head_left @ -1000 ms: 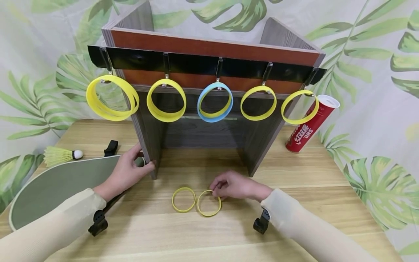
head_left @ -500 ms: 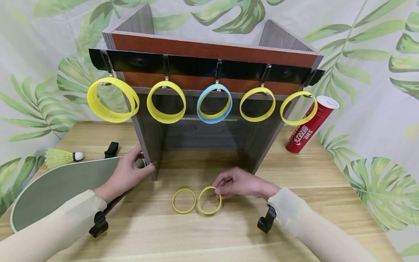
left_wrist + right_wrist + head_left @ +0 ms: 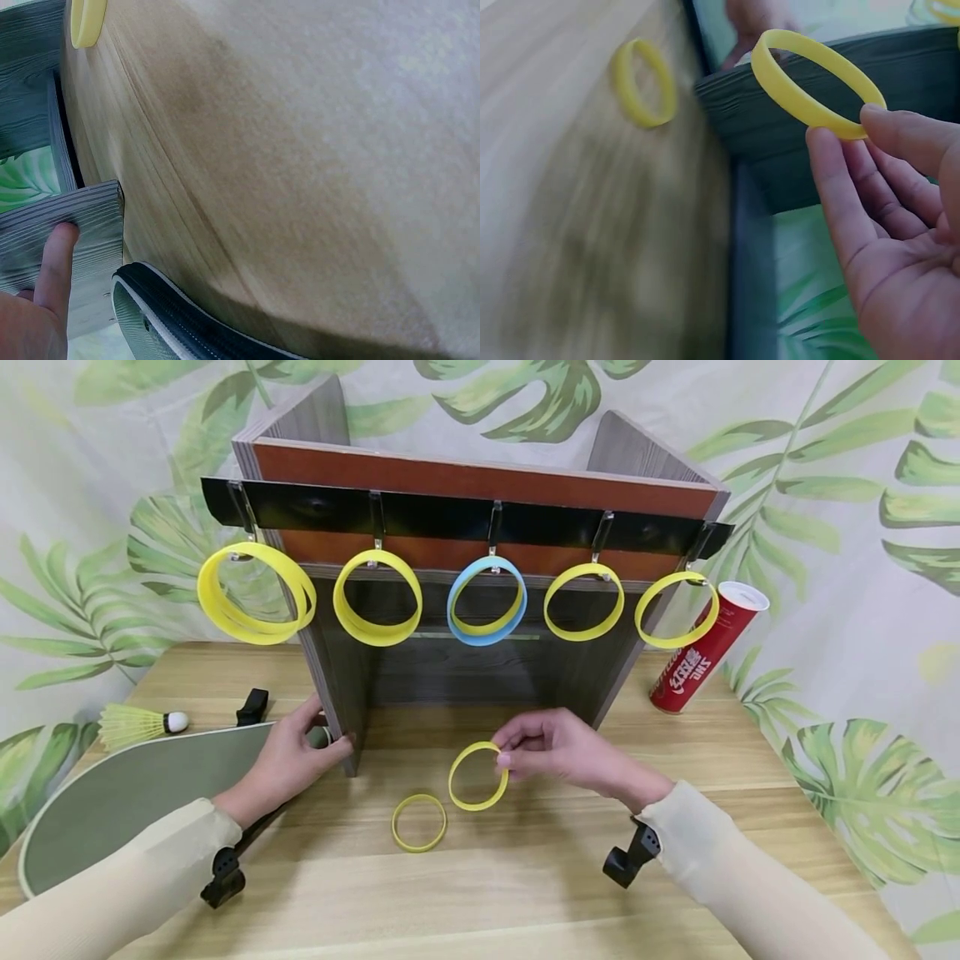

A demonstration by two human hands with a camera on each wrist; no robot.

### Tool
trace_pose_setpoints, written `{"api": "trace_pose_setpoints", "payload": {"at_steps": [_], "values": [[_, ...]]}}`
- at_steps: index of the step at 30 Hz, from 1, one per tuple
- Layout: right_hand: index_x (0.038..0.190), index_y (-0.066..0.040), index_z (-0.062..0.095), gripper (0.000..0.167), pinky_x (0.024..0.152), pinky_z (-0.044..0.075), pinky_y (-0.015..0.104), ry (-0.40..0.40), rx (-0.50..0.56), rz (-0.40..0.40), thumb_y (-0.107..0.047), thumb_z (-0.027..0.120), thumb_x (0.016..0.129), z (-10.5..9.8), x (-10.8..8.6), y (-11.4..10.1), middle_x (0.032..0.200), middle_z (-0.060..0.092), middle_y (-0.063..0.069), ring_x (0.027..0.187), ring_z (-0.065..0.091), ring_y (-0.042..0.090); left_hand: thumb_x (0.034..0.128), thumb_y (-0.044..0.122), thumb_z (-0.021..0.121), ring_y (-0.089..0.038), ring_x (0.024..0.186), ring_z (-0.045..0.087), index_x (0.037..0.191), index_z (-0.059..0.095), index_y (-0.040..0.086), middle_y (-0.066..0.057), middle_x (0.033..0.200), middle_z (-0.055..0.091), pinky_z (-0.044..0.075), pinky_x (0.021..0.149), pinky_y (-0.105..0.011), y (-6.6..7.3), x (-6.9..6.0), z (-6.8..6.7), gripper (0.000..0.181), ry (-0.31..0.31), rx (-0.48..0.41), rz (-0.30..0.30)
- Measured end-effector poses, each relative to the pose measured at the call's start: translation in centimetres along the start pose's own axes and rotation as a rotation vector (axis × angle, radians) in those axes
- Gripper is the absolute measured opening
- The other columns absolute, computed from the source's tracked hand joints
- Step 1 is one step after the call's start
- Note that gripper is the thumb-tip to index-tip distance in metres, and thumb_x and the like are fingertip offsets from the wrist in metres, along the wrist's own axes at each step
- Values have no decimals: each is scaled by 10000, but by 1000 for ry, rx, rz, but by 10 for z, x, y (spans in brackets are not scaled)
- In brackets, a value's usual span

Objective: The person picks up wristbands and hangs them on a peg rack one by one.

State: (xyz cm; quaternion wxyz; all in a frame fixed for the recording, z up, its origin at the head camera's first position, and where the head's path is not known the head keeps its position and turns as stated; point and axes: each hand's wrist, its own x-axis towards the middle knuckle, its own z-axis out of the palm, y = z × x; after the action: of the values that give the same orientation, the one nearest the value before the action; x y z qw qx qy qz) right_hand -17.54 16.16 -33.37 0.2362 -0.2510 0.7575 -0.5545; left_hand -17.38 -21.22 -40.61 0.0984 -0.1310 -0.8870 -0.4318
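My right hand (image 3: 573, 756) pinches a yellow silicone wristband (image 3: 477, 807) between thumb and fingertips, off the tabletop in front of the wooden stand. The right wrist view shows the band (image 3: 784, 91) held at its edge, its loop open. A second yellow wristband (image 3: 419, 848) lies flat on the table to its left. At the stand's left side, my left hand (image 3: 288, 764) grips the grey side panel (image 3: 330, 693); one finger rests on its front edge in the left wrist view. Above, several yellow wristbands and a blue one (image 3: 451, 610) hang from hooks.
The hooks sit on a black strip (image 3: 435, 517) across the stand. A covered racket (image 3: 142, 802) and a yellow shuttlecock (image 3: 135, 725) lie at left. A red tube (image 3: 693, 660) leans behind the stand's right side. Patterned cloth hangs behind the table (image 3: 450, 902).
My right hand has lifted the yellow wristband off the table, moving it up and towards the stand. The left hand stays on the panel. The view has shifted slightly.
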Motion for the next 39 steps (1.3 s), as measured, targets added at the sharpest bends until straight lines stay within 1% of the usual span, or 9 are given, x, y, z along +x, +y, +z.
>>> {"api": "trace_pose_setpoints", "payload": {"at_steps": [2,9,13,17,21,24,30,34,39], "values": [[1154,47,702,221,833,636,336,14,-10,-31,-38,735,952,0,-2,-10,1054,730,286,849,736,106,921,74,706,-328,1126,655,1433,557,69,-204,1346,676,514,849,-194,-1,0,0,533,-1,-2,2],[1159,-6,710,215,876,632,374,64,-10,-146,-69,744,956,-2,-16,-43,1046,783,125,940,759,168,920,68,700,-324,1126,652,1436,557,64,-204,1350,677,503,848,-173,0,0,1,536,1,-3,2],[1160,-2,698,227,878,629,342,121,8,-200,-54,751,945,-5,-23,-57,1035,793,54,955,762,177,919,65,698,-299,1117,645,1444,553,65,-199,1353,676,514,837,-187,0,2,2,545,-1,3,5],[1148,-14,690,203,883,624,323,194,49,-245,-32,736,951,-10,-29,-66,1039,791,25,978,765,172,921,68,696,-172,1090,634,1457,547,73,-199,1357,674,528,822,-211,-1,2,3,557,-4,0,4],[1128,-70,704,191,886,626,325,272,108,-311,11,712,955,-15,-34,-70,1053,795,15,995,772,170,921,67,699,-76,1062,604,1463,544,77,-201,1358,674,529,814,-213,-2,3,3,565,-3,1,5],[1111,-91,712,216,882,627,325,340,133,-367,58,683,956,-17,-37,-73,1040,786,13,982,775,167,918,66,701,-75,1053,608,1459,548,78,-199,1353,678,528,814,-211,-2,3,3,563,0,4,8],[1115,-35,701,226,874,627,316,491,179,-499,115,632,961,-17,-42,-83,1025,766,54,968,773,187,921,75,704,38,1027,574,1470,546,93,-194,1371,671,532,820,-216,-3,2,2,572,-1,-2,10],[1119,-40,702,204,890,623,323,562,291,-584,87,640,972,-17,-44,-88,1033,762,68,967,765,181,924,79,706,69,1019,557,1491,528,97,-199,1398,657,539,814,-230,-3,1,1,595,-7,-3,6],[1125,-9,693,170,906,616,310,649,376,-618,57,654,973,-21,-44,-92,1035,758,84,959,763,168,924,83,707,90,1004,547,1479,534,88,-207,1370,667,537,778,-233,-2,1,0,581,-7,-3,1]]}}
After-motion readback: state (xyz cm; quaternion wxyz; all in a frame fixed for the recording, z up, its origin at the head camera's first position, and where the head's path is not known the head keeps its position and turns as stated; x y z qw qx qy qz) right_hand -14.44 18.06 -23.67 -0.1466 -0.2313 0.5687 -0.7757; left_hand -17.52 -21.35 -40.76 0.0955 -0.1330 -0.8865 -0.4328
